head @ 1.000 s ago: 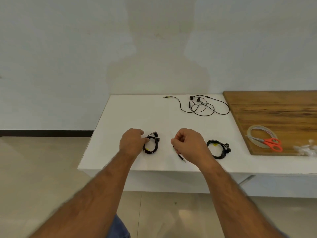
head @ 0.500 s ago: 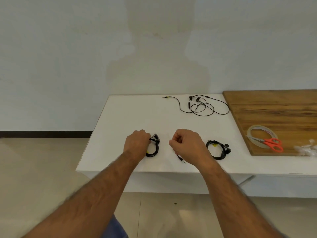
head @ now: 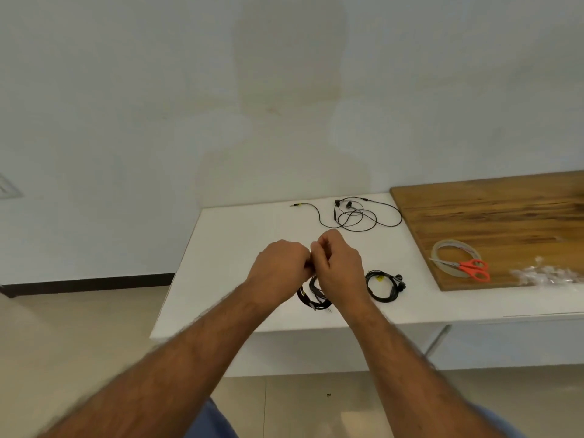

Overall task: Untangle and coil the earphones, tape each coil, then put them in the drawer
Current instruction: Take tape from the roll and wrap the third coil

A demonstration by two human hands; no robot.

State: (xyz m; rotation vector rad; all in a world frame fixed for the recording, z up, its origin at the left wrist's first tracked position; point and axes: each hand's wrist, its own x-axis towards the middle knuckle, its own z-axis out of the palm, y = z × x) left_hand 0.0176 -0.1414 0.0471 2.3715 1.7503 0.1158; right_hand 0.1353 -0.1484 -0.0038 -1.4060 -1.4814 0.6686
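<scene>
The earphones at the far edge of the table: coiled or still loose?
Loose. The far earphones sprawl in open, uneven loops on the white table, plug end trailing left.

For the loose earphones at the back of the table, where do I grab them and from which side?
Take the loose earphones at the overlapping loops in the middle, coming straight down from above with the fingers pinching several strands. The cable lies flat on the white table, so nothing offers a side hold. The plug end trails left alone; gripping there would probably drag the rest behind.
</scene>
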